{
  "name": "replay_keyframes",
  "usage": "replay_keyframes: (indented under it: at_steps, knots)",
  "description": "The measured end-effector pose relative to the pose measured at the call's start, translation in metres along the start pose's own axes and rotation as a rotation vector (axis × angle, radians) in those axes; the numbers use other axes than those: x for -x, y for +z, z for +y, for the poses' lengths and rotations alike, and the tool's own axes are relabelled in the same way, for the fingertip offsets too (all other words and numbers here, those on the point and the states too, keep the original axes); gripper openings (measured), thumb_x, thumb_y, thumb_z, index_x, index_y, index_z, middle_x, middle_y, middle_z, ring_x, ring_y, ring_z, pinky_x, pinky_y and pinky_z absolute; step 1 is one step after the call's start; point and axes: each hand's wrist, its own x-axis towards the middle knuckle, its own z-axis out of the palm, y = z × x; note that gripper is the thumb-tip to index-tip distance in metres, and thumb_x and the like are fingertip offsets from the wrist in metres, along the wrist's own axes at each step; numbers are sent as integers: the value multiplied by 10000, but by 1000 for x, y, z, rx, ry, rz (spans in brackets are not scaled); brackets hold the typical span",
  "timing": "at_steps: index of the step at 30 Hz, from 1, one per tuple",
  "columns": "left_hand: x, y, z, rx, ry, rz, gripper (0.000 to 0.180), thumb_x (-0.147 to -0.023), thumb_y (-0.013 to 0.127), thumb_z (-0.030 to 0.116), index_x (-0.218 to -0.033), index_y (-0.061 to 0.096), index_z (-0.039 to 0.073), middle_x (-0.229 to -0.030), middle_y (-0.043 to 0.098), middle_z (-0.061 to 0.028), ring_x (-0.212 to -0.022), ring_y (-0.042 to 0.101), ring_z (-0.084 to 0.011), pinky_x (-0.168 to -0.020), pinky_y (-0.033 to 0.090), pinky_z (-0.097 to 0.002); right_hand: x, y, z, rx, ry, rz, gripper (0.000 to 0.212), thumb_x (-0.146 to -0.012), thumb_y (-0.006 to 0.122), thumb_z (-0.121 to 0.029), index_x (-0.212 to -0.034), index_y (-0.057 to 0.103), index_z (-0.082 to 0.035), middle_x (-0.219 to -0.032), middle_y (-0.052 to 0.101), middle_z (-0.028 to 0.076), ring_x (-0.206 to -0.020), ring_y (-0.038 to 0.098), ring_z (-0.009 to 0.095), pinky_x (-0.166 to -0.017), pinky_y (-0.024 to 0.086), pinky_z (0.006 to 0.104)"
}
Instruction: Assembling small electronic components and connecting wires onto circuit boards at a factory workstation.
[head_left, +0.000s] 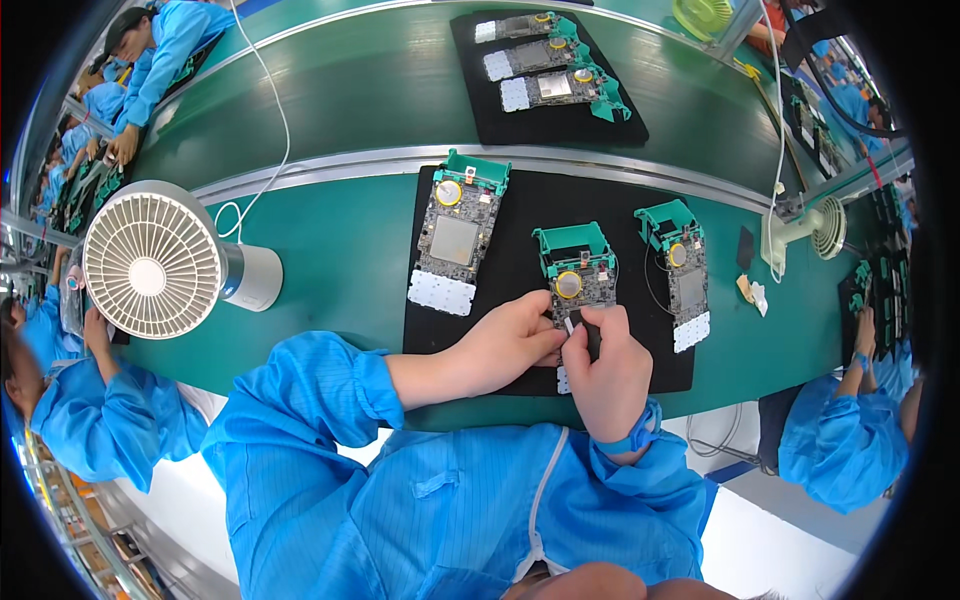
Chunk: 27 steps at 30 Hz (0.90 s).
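Note:
In front of me lies a circuit board [583,291] with a green plastic bracket [574,246] at its far end and a round yellow-rimmed part on top. My left hand [505,348] grips this board's left edge, fingers curled together. Over the board's near half, my right hand [611,372] is closed in a pinch on a small dark piece with a white edge; the fingers hide most of it. Similar boards rest on either side, one left [455,240] and one right [688,280], each with a green bracket and a white near end.
A black mat [520,200] lies under the boards on the green table. To the left stands a white fan [150,262]; a smaller fan [826,228] is at right. Beyond a metal rail [380,164], another mat [610,128] carries three boards. Co-workers sit on both sides.

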Motion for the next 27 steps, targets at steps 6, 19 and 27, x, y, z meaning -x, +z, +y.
replay_keyframes:
  at_steps: [6,19,27]
  knots:
    - [-5,-3,-2,-30,-10,23,189,-989,499,71,-1151,443,-8,-973,651,-78,-930,636,-114,-839,550,-272,-2,-24,24,-338,87,-157,244,-879,635,-23,-1112,565,-33,-847,651,158,-732,682,251,-617,510,311]
    - [-4,1,3,-332,-21,113,223,-961,556,117,-1126,487,-15,-866,645,-70,-805,640,-114,-725,541,-271,-2,-33,43,-120,-405,-293,336,-637,652,80,-958,625,-17,-975,593,112,-946,557,326,-804,496,396]
    - [-6,-1,0,-424,-13,137,221,-936,588,125,-1086,507,-16,-811,632,-66,-755,635,-119,-672,523,-281,14,-29,39,169,-773,-281,267,-659,655,-39,-921,616,-17,-924,580,93,-907,572,298,-801,521,380]
